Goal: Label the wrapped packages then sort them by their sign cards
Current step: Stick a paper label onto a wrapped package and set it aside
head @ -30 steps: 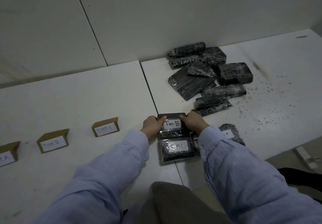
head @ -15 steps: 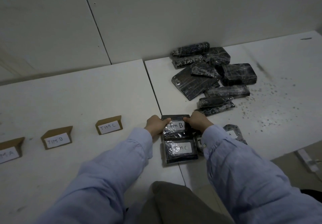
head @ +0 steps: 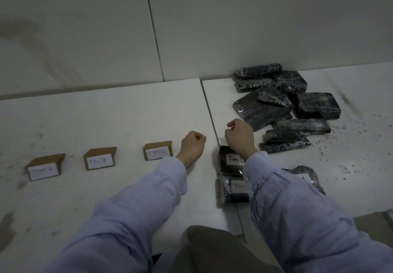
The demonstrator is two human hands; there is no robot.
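Under R sleeve (head: 297,209), pkg labels (head: 232,159) part-hidden; L hand (head: 192,145), R hand (head: 239,140) fingers curled, empty.

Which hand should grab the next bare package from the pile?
Use the right hand: it hovers beside the pile, which lies to its right. The left hand is farther off, by a sign card.

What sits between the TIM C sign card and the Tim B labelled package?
Head view: the left hand, fingers curled and empty, lies between the TIM C sign card and the Tim B package; the tabletop seam runs there too.
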